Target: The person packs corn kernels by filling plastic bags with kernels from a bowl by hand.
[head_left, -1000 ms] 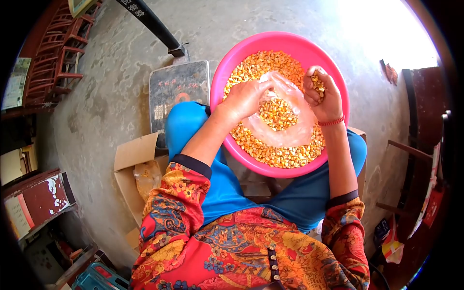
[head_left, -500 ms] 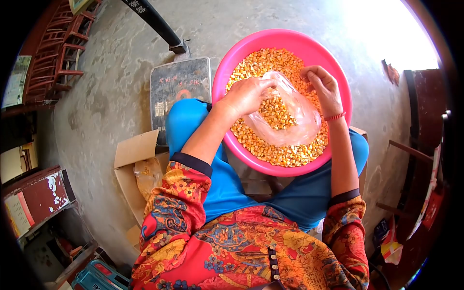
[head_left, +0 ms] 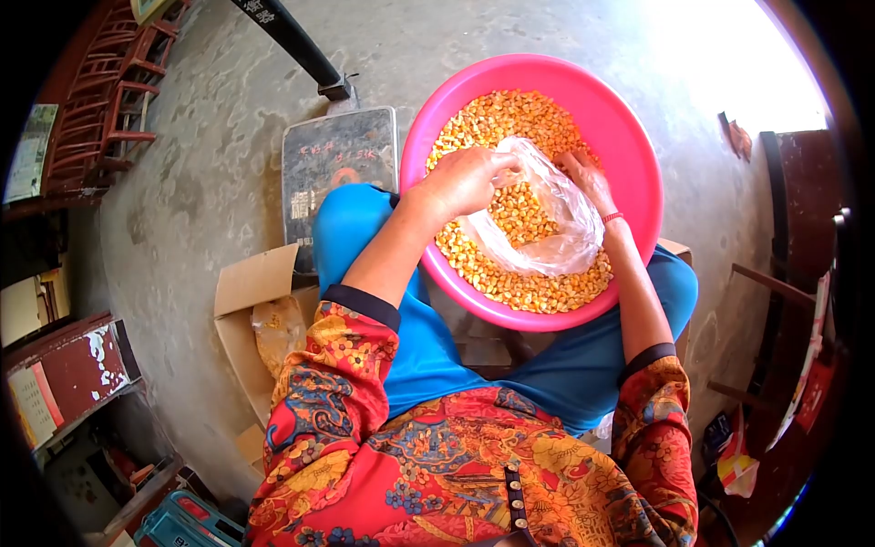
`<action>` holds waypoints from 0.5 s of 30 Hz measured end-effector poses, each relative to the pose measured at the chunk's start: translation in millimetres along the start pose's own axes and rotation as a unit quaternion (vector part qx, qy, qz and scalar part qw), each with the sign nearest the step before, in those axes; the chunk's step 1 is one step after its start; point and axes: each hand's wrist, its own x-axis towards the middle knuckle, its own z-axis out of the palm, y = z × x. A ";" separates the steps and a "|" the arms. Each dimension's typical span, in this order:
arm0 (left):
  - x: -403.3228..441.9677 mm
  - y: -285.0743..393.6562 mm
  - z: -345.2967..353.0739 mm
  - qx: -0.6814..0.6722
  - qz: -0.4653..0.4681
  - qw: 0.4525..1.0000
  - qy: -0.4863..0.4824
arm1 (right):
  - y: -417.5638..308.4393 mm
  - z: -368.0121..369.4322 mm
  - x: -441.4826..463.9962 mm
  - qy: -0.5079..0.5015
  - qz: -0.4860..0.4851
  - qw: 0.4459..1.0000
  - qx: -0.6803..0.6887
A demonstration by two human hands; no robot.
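Note:
A pink basin (head_left: pixel 638 150) rests across my knees with loose yellow corn kernels (head_left: pixel 519 114) in it. Lying on the kernels is a clear plastic bag (head_left: pixel 572 219), its mouth spread and more corn inside. My left hand (head_left: pixel 467 180) is closed on the bag's upper left rim, thumb and forefinger pinching the film. At the right side of the bag, my right hand (head_left: pixel 586 180) reaches down to the loose kernels by the basin's inner wall. Its fingertips are hidden among the corn, and a red bracelet circles that wrist.
A platform scale (head_left: pixel 333 150) with a black post (head_left: pixel 292 41) stands left of the basin. An open cardboard box (head_left: pixel 239 305) beside my left leg holds a filled bag (head_left: pixel 278 333). Wooden chairs (head_left: pixel 96 100) line the upper left; dark red furniture (head_left: pixel 807 196) stands at right.
My right hand has come down from above the basin's right side into the kernels beside the bag. The left hand keeps its grip on the bag rim, nearly still.

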 end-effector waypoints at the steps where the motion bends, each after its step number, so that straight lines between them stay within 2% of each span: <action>1: -0.3 0.1 -0.5 0.004 0.001 1.000 -0.002 | -4.5 -2.4 -3.5 -0.003 -0.008 1.000 0.013; 2: -0.2 -0.2 -0.2 0.004 0.001 1.000 -0.002 | -5.0 -0.3 -2.7 -0.002 -0.007 1.000 0.013; 3: 0.1 -1.0 0.6 0.001 0.003 1.000 0.003 | -4.2 3.5 -1.2 -0.017 0.131 0.964 0.231; 4: 0.3 -1.2 1.0 -0.002 0.004 1.000 0.008 | -2.9 7.3 -0.2 -0.030 0.261 0.862 0.433; 5: 0.7 -1.1 1.3 -0.002 0.004 1.000 0.007 | 0.6 10.2 -0.4 -0.030 0.261 0.862 0.433; 7: 1.5 -0.1 0.9 -0.005 0.011 1.000 0.012 | 12.4 11.6 -1.6 0.052 0.074 0.958 0.271; 8: 1.4 0.4 0.2 -0.005 0.011 1.000 0.012 | 19.3 4.5 -1.4 0.052 0.074 0.958 0.271; 9: 1.3 0.9 -0.5 -0.006 0.014 1.000 0.011 | 27.8 -7.1 -0.7 -0.016 0.126 0.845 0.520; 10: 1.2 1.0 -0.9 -0.007 0.017 1.000 0.010 | 30.2 -17.1 -0.4 -0.083 0.168 0.662 0.726; 11: 1.3 0.7 -0.5 -0.007 0.017 1.000 0.009 | 19.6 -21.0 -1.1 -0.053 0.161 0.610 0.774; 15: 3.2 -1.2 1.3 -0.012 0.017 1.000 0.007 | 14.2 -33.7 1.4 -0.050 0.110 0.591 0.797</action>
